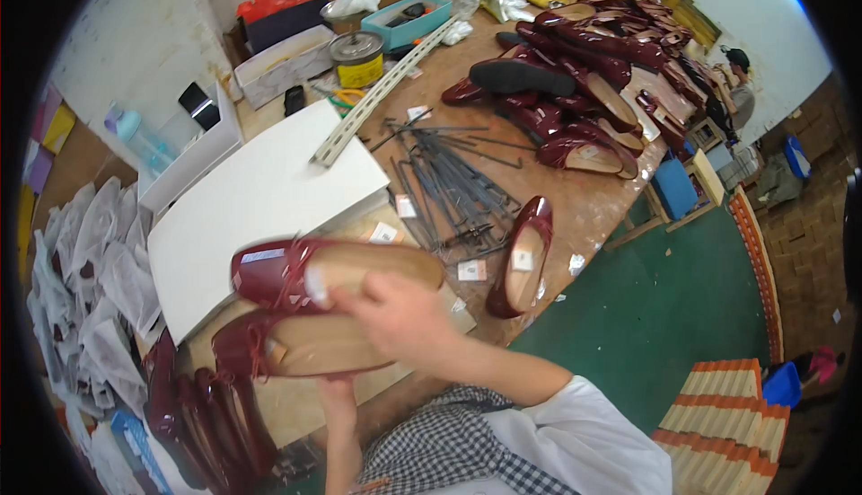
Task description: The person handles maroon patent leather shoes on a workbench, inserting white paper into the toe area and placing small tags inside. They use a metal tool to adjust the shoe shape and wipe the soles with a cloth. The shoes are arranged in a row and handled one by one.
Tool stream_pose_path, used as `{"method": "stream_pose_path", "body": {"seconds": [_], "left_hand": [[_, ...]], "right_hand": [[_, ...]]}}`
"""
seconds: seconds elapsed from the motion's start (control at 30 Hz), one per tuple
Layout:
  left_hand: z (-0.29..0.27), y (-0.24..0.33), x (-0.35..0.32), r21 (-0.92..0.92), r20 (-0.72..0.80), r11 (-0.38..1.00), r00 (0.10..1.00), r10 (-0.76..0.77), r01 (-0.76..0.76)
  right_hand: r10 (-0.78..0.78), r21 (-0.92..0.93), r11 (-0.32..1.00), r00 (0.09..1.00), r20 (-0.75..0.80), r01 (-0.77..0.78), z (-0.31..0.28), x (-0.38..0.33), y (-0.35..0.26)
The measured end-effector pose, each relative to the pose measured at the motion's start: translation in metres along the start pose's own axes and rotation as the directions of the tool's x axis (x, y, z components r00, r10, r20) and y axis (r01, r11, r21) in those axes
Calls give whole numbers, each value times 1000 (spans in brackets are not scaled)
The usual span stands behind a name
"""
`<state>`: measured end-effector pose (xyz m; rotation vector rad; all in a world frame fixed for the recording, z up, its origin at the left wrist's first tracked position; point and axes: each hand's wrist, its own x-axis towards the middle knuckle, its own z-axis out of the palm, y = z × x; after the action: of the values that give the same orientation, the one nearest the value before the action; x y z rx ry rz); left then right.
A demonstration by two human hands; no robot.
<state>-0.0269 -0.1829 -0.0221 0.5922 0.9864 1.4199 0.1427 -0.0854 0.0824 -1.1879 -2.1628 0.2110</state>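
Observation:
Two glossy burgundy flats with bows are held side by side in front of me, toes to the left. My left hand (338,394) supports them from beneath, its fingers mostly hidden by the lower shoe (328,342). Over the upper shoe (262,272), my right hand (395,311) reaches inside, slightly blurred. Its fingers are bent together at a white wad that looks like paper (316,283), behind the toe part. A single matching shoe (523,261) lies on the table to the right, with a small white tag inside.
Thin dark rods (458,185) lie piled on the brown table, beyond the shoes. A large heap of burgundy shoes (593,73) covers the far right. Left are a white board (269,198), a slotted metal bar (386,91) and grey-white wrapping bags (99,261). More shoes (211,414) stand lower left.

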Motion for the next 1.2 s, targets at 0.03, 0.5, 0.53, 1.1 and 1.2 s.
{"method": "stream_pose_path", "body": {"seconds": [0.03,0.5,0.53,1.1,1.2], "left_hand": [[-10,1,-6,-110,-92,993,995,25,-35],[-113,13,-41,768,-325,637,892,314,56],[-111,18,-33,762,-326,642,908,263,88],[-89,123,242,920,119,-386,894,431,64],[-80,120,235,932,195,-361,798,570,31]], "right_hand": [[-21,114,993,998,53,15,16,-8,-17],[433,-476,681,830,-351,-556,-44,-126,177],[607,-132,753,758,-238,-645,-39,-162,223],[191,292,907,914,357,-304,71,-29,46],[242,307,876,890,386,-372,52,-30,47]]}}
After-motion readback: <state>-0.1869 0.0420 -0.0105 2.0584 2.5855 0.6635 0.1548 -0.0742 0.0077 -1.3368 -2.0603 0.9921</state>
